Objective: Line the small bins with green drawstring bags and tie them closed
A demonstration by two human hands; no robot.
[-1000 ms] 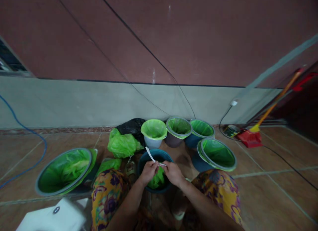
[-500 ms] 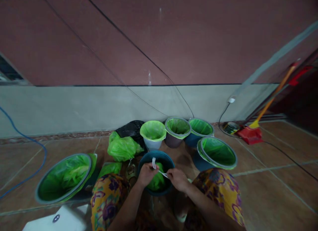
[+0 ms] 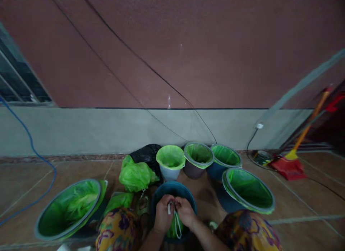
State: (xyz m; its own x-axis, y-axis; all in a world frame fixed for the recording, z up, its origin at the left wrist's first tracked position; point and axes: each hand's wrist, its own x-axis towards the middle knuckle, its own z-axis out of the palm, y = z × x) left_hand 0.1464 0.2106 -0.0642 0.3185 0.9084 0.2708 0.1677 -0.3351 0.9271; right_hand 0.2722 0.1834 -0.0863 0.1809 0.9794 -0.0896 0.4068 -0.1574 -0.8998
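Observation:
A dark blue bin point(image 3: 172, 190) stands on the floor between my knees, with a green bag point(image 3: 171, 231) inside it. My left hand point(image 3: 162, 217) and my right hand point(image 3: 184, 211) are together over the bin's mouth. Both pinch a thin white drawstring point(image 3: 176, 224) that hangs in a loop below my fingers, over the green bag. My fingers are closed on the string.
Several bins lined with green bags stand around: a large one point(image 3: 67, 206) at left, a white one point(image 3: 170, 161), a brown one point(image 3: 198, 159), a blue one point(image 3: 225, 159), a wide one point(image 3: 249, 191) at right. A full green bag point(image 3: 136, 175), a black bag point(image 3: 147, 154), red dustpan point(image 3: 289, 168).
My hands have come closer together over the bin. The white string, held stretched between them before, now hangs as a loop. The view has tilted upward a little.

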